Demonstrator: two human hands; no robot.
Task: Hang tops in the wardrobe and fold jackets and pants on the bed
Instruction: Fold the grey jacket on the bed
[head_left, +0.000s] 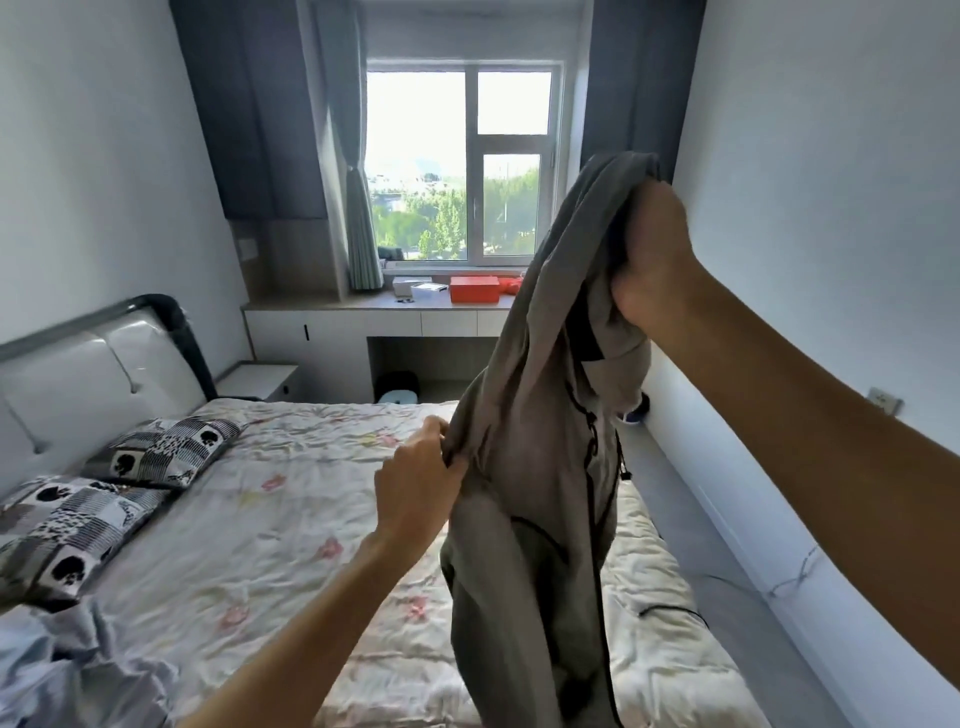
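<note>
A grey zip jacket (540, 467) with a black zipper and drawcord hangs in the air above the right half of the bed (270, 519). My right hand (654, 260) is raised high and grips the jacket's top end. My left hand (415, 488) pinches a fold at the jacket's left edge, about halfway down. The jacket's lower part drops out of the bottom of the view. The bed carries a pale floral quilt.
Two black-and-white patterned pillows (104, 493) lie at the padded headboard on the left. A light blue garment (67, 665) is bunched at the bed's near left corner. A desk (374, 317) under the window holds an orange box (474, 289). A narrow floor strip runs along the right wall.
</note>
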